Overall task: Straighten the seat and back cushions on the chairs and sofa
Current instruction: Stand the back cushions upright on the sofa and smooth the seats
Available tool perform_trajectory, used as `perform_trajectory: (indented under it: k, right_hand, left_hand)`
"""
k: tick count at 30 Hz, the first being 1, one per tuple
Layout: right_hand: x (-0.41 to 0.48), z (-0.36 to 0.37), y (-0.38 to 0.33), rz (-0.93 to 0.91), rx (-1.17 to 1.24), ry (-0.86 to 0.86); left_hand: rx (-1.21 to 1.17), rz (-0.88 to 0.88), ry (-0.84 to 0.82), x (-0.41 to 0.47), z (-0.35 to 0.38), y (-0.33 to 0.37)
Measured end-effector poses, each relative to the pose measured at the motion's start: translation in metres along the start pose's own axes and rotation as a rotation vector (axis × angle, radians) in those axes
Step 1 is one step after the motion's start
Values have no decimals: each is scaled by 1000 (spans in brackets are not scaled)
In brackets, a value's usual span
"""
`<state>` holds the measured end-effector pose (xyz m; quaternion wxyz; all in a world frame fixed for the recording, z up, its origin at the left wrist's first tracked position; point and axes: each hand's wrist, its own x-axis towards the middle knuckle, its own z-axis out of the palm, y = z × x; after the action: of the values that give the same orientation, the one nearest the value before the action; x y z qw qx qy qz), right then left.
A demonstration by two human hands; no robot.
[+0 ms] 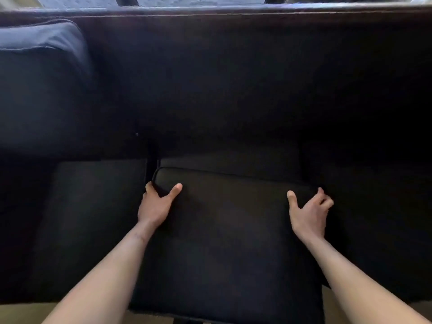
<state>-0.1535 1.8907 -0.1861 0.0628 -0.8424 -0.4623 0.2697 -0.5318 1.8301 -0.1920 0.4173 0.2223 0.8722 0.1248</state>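
The black rectangular fabric seat cushion [229, 242] is plain, with no pattern. The wide upholstered sofa back [233, 78] is near-black and equally plain. The plump fabric back cushion [39, 73] reads dark blue-grey. The smooth floor strip [23, 312] is tan.

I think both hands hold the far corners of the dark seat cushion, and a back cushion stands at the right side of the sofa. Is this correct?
Not quite. The head view shows the back cushion at the left side of the sofa. The left hand and right hand do hold the far corners of the seat cushion.
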Motion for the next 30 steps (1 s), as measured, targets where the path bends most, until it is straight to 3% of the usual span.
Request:
perform_trajectory:
  k: [3,6,11,18,23,27,30]
  right_hand:
    - [3,4,-6,169,74,11]
    - [-1,2,-12,192,95,49]
    - [-30,-25,-38,93,208,124]
    - [-95,-97,-108,-173,499,227]
    - [-149,-121,-122,-332,635,248]
    - [-179,-118,-124,-398,572,201]
    - [-185,-115,-130,-505,122,287]
  left_hand:
    - [-19,-42,26,2,0,1]
    - [-28,-48,53,-3,-5,1]
    - [-151,-28,134,-28,-39,-4]
    - [-547,72,340,-91,-126,8]
    - [-857,223,318,-128,-178,-8]
    - [-864,287,281,-140,-194,-34]
    - [-729,355,165,-138,-206,-47]
